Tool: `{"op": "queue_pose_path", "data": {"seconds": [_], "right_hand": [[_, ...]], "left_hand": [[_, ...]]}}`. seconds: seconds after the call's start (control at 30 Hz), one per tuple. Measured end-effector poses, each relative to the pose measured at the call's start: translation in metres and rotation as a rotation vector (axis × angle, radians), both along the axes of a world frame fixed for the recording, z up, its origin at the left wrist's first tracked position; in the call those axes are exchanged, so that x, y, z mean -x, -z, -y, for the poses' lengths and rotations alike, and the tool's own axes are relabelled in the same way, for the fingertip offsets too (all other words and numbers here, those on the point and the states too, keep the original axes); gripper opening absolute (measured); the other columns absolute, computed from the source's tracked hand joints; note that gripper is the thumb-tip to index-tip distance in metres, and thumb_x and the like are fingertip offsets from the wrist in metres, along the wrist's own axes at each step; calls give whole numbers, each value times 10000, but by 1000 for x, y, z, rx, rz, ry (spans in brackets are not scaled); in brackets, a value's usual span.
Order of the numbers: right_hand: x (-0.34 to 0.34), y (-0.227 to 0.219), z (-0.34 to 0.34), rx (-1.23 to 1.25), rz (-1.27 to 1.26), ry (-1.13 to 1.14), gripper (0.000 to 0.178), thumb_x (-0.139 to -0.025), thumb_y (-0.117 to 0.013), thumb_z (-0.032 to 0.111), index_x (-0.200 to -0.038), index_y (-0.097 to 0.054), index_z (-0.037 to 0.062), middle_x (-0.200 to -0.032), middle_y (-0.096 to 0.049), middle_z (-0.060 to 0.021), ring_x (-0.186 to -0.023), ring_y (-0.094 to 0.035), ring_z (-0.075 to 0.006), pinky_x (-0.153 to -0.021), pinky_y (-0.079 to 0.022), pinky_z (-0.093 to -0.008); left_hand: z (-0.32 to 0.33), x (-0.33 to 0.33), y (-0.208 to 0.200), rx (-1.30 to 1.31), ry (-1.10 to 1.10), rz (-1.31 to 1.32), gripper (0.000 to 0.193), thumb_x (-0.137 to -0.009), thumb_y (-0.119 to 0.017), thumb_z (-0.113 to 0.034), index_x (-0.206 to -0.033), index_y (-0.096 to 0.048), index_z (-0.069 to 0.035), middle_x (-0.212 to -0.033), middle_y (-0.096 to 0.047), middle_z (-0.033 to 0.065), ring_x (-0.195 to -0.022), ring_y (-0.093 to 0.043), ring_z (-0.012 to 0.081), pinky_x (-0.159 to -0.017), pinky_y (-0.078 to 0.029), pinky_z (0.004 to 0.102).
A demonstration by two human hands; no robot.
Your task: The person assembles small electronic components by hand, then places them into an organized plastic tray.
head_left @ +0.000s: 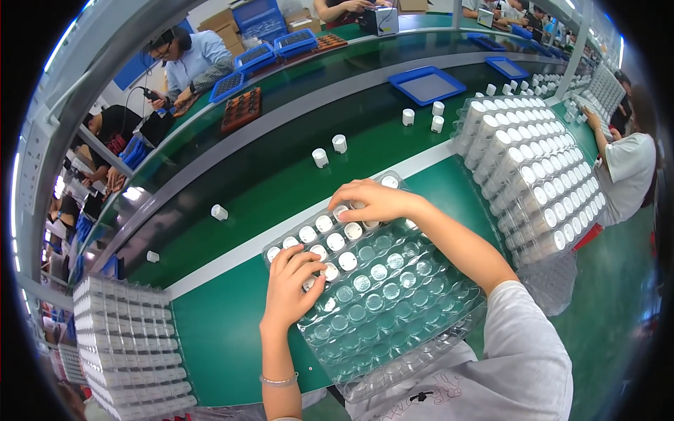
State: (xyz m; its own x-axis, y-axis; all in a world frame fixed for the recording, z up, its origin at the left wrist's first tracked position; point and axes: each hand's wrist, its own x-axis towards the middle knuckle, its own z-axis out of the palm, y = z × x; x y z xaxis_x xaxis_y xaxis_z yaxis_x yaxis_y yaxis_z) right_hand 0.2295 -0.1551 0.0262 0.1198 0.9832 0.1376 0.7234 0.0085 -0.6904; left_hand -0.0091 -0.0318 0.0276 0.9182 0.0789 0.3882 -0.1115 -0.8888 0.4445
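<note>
A clear plastic tray [351, 317] with round pockets lies tilted across the table in front of me. White cylindrical pieces [347, 262] fill several pockets along its far and left part; the nearer pockets hold none. My left hand [291, 284] is over the tray's left side, thumb and fingers bent around a white piece [309, 283]. At the far edge, my right hand [375, 201] reaches in from the right. Its thumb and forefinger close around another white piece [340, 210], partly hidden by the fingers.
Stacked filled trays stand at right [537, 168] and left [130, 344]. Beyond a pale rail, a green conveyor belt [274, 189] carries loose white pieces [320, 158] and a blue tray [427, 85]. Co-workers sit across the belt, and another person [625, 165] works at right.
</note>
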Motion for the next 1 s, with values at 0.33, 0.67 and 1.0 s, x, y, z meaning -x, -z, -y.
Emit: {"op": "queue_pose_path", "data": {"seconds": [0.33,0.67,1.0], "right_hand": [[-1,-4,1,-3,30,-20,314,-844,-569,306,-1077,-596,96,-1089,-578,-78,-1050,-504,-255,-935,-363,-363],[2,-5,1,-14,24,-26,303,-840,-578,286,-1078,-597,99,-1114,-575,-70,-1053,-498,-252,-935,-361,-364],[-2,-1,1,-58,-28,-28,315,-821,-594,312,-1066,-598,114,-1036,-594,-82,-1003,-509,-271,-891,-397,-375]], "left_hand": [[0,-1,0,-4,1,-12,153,-716,-640,-133,-864,-638,-93,-1010,-607,32,-1121,-456,290,-932,-345,413],[-2,2,1,0,-1,3,155,-724,-647,-141,-873,-642,-100,-1010,-605,25,-1123,-457,284,-936,-346,407],[-2,-1,2,4,26,38,136,-730,-650,-132,-862,-637,-101,-1001,-600,17,-1099,-473,277,-923,-360,405]]}}
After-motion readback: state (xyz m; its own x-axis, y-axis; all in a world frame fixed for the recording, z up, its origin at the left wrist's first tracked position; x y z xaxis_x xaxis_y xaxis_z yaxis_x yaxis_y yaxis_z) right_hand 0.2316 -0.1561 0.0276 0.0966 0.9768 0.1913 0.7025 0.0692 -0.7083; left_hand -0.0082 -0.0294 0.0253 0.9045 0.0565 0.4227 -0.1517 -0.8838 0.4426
